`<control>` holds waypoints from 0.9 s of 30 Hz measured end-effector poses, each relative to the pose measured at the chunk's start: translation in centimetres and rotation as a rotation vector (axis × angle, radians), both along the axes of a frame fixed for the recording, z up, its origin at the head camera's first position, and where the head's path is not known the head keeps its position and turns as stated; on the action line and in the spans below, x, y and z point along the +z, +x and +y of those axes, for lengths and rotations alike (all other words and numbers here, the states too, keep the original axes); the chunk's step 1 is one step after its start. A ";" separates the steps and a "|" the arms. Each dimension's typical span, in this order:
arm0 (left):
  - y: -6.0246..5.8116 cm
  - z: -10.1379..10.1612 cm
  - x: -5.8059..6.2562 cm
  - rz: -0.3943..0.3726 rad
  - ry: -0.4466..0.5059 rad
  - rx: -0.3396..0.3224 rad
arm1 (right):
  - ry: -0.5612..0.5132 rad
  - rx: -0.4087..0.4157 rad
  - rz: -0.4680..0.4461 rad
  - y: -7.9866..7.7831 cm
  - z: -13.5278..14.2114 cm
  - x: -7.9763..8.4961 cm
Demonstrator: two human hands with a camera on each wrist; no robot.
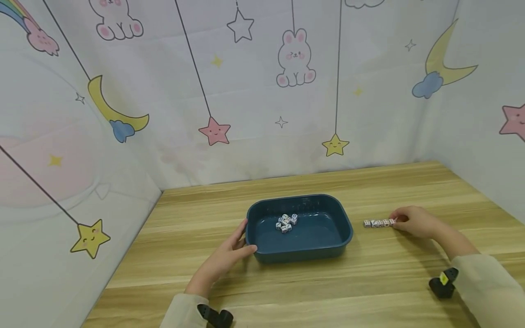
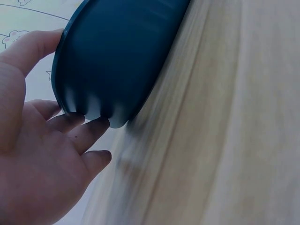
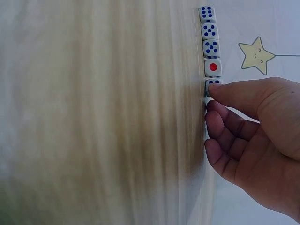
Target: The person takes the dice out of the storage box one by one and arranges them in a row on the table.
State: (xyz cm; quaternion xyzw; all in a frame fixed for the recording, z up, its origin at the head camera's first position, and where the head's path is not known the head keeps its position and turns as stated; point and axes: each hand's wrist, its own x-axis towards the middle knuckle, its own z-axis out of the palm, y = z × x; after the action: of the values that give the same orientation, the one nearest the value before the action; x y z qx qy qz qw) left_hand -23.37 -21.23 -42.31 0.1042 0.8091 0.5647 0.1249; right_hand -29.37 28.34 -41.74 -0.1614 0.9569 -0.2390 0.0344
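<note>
A dark blue rectangular tray [image 1: 320, 232] stands on the table with several white dice [image 1: 285, 224] in a loose cluster inside it. My left hand [image 1: 224, 256] holds the tray's left end, thumb at the rim and fingertips against the outer wall [image 2: 105, 70]. To the right of the tray, several dice [image 1: 374, 223] lie in a straight row, face to face. At the row's right end, my right hand [image 1: 419, 222] pinches the last die [image 3: 213, 81] between thumb and fingers. Beside that die is one showing a red dot [image 3: 213, 67].
The wooden table [image 1: 299, 291] reaches back to a printed cloth [image 1: 254, 159] hanging behind it. Cloth also hangs along the left and right sides. Black wrist cameras [image 1: 443, 284] sit at both sleeves.
</note>
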 end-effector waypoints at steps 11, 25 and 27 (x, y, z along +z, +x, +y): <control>0.0 -0.1 0.0 0.001 0.003 0.002 | 0.002 0.004 -0.001 -0.1 -0.1 0.1; -0.1 0.0 0.0 0.003 0.007 0.005 | -0.008 0.019 0.032 -0.1 -0.2 2.1; 0.0 0.0 0.0 0.002 0.007 0.007 | -0.004 0.023 0.042 -0.2 -0.6 3.0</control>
State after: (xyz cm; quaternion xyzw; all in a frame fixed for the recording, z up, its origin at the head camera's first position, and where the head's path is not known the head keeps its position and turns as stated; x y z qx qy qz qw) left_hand -23.42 -21.21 -42.31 0.1022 0.8076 0.5679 0.1218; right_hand -29.54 27.77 -38.75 -0.1774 0.9551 -0.2368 0.0165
